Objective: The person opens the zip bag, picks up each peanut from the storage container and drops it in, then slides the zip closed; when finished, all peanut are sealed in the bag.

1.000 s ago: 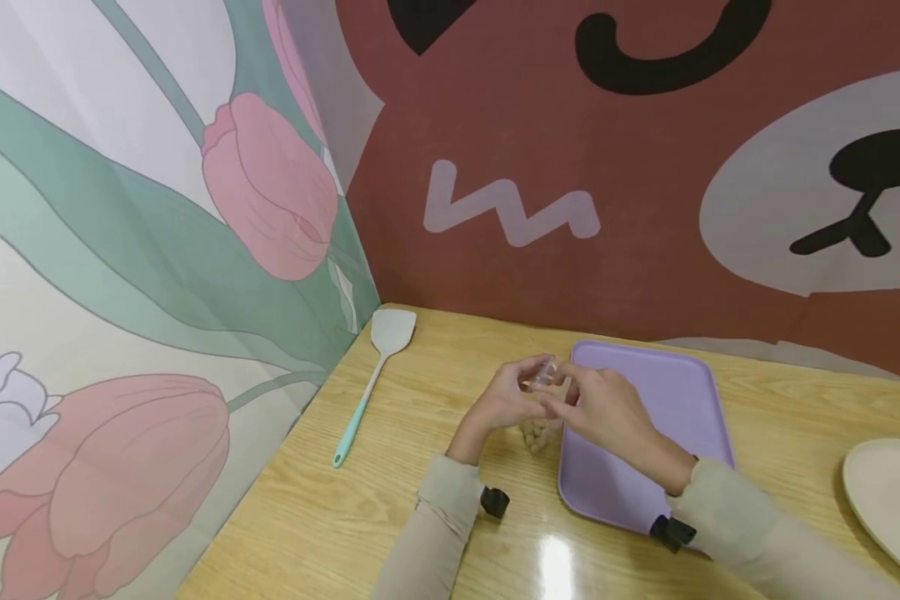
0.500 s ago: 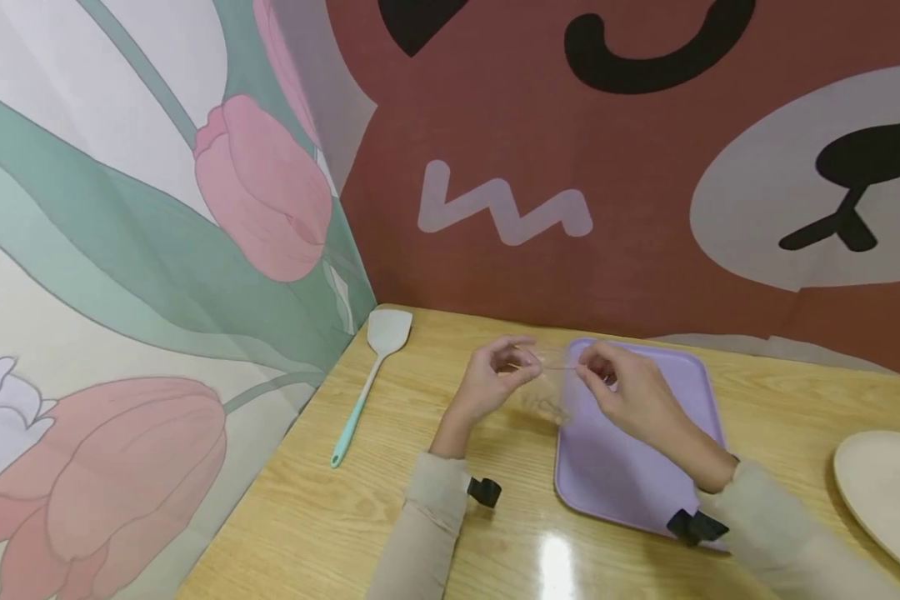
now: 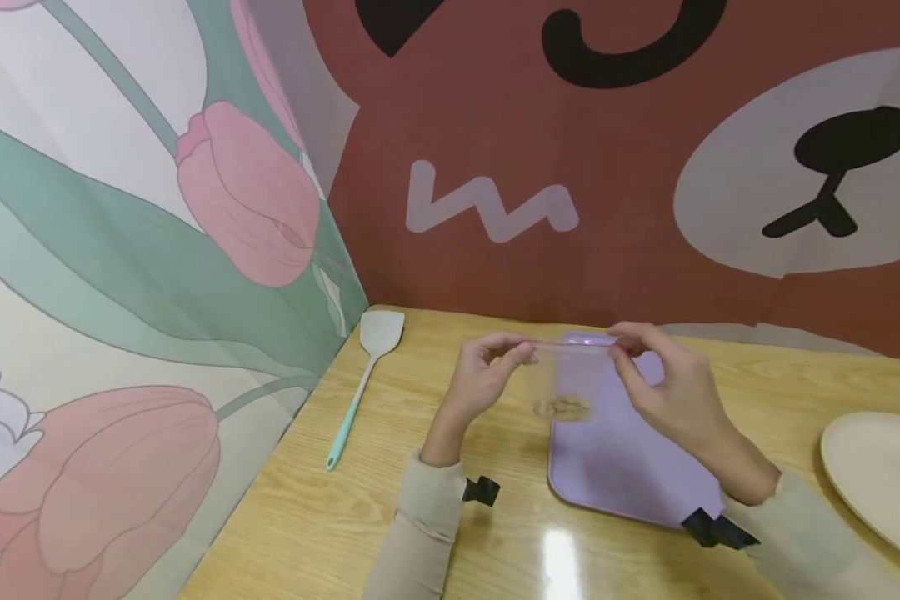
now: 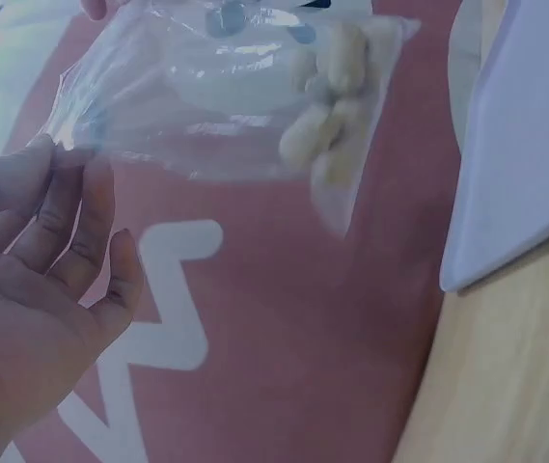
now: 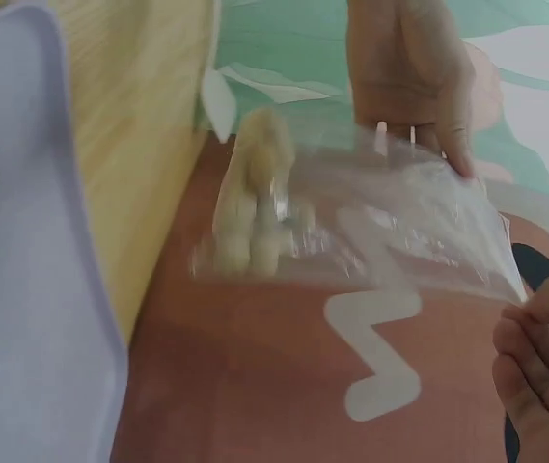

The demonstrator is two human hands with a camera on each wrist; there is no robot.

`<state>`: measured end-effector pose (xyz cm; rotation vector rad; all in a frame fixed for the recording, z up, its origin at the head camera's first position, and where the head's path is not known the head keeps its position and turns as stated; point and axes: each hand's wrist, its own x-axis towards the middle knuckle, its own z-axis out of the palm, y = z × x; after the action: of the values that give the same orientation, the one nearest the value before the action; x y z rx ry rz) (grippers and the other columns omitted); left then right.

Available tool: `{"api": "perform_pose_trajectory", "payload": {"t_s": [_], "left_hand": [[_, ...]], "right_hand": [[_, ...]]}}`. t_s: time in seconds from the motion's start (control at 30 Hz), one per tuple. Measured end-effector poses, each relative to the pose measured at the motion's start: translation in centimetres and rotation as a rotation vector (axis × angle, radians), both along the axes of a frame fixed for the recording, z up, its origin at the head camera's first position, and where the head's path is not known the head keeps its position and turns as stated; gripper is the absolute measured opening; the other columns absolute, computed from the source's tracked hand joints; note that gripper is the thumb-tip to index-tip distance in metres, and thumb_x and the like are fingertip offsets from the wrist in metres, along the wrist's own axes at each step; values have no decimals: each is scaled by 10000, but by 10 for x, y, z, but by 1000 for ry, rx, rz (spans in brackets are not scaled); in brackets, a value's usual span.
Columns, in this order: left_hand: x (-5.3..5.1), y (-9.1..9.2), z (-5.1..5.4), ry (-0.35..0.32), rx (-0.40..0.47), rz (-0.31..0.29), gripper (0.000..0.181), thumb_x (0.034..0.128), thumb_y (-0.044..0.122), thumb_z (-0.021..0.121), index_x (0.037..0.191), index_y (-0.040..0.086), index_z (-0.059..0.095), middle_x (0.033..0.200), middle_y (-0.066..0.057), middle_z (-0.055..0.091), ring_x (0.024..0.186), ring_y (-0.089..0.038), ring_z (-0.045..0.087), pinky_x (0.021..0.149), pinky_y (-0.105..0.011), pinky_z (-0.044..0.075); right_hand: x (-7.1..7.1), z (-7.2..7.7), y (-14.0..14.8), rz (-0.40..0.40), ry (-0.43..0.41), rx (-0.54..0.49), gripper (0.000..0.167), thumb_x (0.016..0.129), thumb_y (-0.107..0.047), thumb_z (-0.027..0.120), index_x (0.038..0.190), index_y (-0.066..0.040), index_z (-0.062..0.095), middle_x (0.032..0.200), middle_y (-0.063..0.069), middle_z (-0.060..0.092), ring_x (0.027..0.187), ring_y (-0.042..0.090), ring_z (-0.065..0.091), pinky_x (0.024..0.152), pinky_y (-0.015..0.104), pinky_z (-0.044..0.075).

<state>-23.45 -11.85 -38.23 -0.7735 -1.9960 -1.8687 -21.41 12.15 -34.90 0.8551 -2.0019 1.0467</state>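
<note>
A clear plastic bag (image 3: 579, 372) hangs above the left part of the purple tray, stretched flat between both hands. Several tan pieces that look like unshelled peanuts (image 3: 562, 407) lie gathered at its bottom; they also show in the left wrist view as peanuts (image 4: 334, 106). My left hand (image 3: 478, 379) pinches the bag's upper left corner between thumb and fingers. On the other side, my right hand (image 3: 678, 396) pinches the upper right corner. From the right wrist, the clear bag (image 5: 399, 222) spans from one hand to the other.
Beneath the bag and right hand lies the purple tray (image 3: 618, 475) on the wooden table (image 3: 307, 525). A white-headed spatula (image 3: 381, 332) with a mint handle lies to the left. At the right edge sits a cream plate (image 3: 881, 483). Printed cloths hang behind.
Both hands were close together over a crumpled bag; they have since moved apart, the right hand going rightward. The bag is now spread out, its mouth drawn straight, with the contents hanging below.
</note>
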Motion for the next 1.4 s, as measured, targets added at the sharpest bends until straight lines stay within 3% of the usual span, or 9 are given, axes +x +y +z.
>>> {"api": "perform_pose_trajectory", "payload": {"t_s": [0.13,0.2,0.33,0.4,0.53,0.73,1.0,1.2,1.4], "left_hand": [[7,3,7,50,-10,-6,129,950,-18,633,967,-124,707,816,-254,694,772,-344,669,812,-432,562],[9,5,10,70,-15,-11,120,946,-22,637,960,-115,712,825,-239,702,763,-305,670,804,-407,561],[10,9,11,83,-42,-64,106,942,-34,635,941,-98,719,848,-212,712,762,-183,669,788,-368,559],[11,11,10,84,-58,-97,111,947,-38,625,941,-99,717,873,-213,716,778,-149,670,794,-367,560],[14,13,11,92,-53,-125,127,958,-42,608,973,-111,714,926,-232,717,819,-157,684,809,-377,563],[18,13,18,131,-56,-82,107,943,-45,632,991,-86,718,890,-209,718,794,-212,682,801,-349,559],[28,14,30,194,-119,-24,97,903,-117,637,968,-104,708,929,-220,704,895,-281,624,820,-341,506],[26,18,24,228,-73,-15,77,902,-112,640,944,-97,704,878,-201,690,853,-296,623,782,-305,514],[23,18,22,243,-38,-6,67,916,-78,642,936,-76,706,869,-170,675,847,-217,614,799,-349,524]], "right_hand": [[3,10,2,11,-53,-8,283,781,81,737,1053,4,715,855,46,679,814,71,564,756,175,418],[2,17,1,31,-158,24,301,779,-4,801,1069,-36,728,867,4,667,826,93,558,750,209,413],[-2,29,-8,111,-448,158,284,819,-225,836,1076,-141,750,932,-63,651,879,136,551,773,317,400],[-4,32,-14,155,-515,209,197,854,-255,803,1027,-169,762,917,-71,658,871,137,560,772,370,387],[-6,33,-22,222,-464,211,30,877,-140,764,892,-166,767,797,-94,653,768,118,583,724,376,363],[-3,36,-25,236,-335,191,87,847,-27,758,860,-113,760,773,-133,625,720,69,572,680,334,361],[2,41,-26,275,-282,201,183,847,33,743,850,-149,731,798,-123,622,741,71,578,718,270,442],[2,41,-28,319,-241,194,189,837,75,740,868,-111,739,803,-94,645,726,73,585,684,260,490],[2,40,-25,260,-248,179,180,820,43,771,886,-124,759,788,-110,618,732,74,556,676,214,458]]}}
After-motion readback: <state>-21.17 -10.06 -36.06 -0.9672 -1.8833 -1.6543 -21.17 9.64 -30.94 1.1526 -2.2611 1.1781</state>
